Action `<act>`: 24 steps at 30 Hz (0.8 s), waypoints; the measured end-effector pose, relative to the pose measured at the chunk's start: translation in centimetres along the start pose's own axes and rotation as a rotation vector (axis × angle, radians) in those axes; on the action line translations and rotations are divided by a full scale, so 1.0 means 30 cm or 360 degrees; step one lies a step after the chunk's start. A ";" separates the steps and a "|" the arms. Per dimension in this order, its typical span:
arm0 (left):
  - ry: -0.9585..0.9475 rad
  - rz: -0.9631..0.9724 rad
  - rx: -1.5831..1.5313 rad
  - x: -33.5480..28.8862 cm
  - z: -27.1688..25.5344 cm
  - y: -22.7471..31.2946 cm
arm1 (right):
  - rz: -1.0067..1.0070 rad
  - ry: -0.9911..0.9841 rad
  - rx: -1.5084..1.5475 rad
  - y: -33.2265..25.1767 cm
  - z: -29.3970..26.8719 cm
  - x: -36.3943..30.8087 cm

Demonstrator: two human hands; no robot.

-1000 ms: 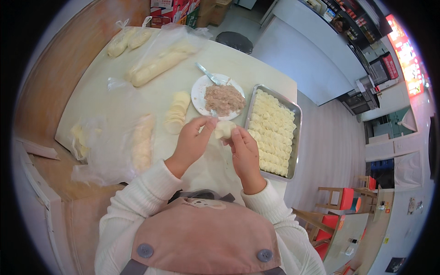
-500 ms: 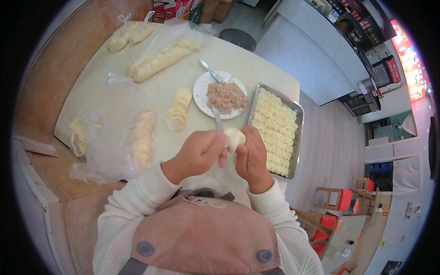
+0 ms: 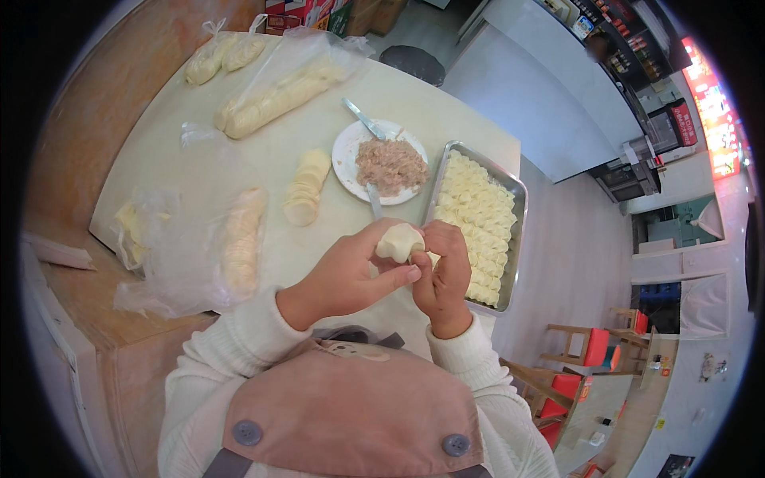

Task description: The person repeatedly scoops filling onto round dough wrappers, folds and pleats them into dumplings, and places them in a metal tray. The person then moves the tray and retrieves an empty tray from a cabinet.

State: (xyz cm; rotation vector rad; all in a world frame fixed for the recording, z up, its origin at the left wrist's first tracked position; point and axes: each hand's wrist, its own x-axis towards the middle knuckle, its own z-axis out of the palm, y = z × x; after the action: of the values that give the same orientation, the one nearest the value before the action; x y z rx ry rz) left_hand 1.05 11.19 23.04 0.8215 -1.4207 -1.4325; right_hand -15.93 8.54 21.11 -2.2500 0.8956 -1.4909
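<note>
A pale, partly folded dumpling sits between my hands at the table's near side. My left hand cradles it on the fingers, with the thumb stretched below it. The fingertips of my right hand pinch the dumpling's right edge. Just beyond them is a white plate of minced meat filling. One flat metal spatula lies across its far rim, another spatula across the near rim. Left of the plate, round dough wrappers lie in an overlapping row.
At right, a metal tray holds close rows of finished dumplings. Clear bags of wrappers lie at the far left, with an opened bag nearer. Red-seated chairs stand on the floor to the right.
The dumpling has turned and looks more gathered. My left hand has come under it, its thumb moving down and off the top. My right fingers have shifted along its edge.
</note>
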 end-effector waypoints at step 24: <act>0.0438 -0.0194 0.1976 -0.017 -0.351 -0.567 | 0.1225 0.0173 -0.1033 1.141 -0.451 -0.042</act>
State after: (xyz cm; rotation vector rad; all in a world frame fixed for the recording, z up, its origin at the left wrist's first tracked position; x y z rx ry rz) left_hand 8.35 6.19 5.09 1.7829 -2.0007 -0.3223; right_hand -39.90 -15.49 6.86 -1.7806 2.2068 -1.0363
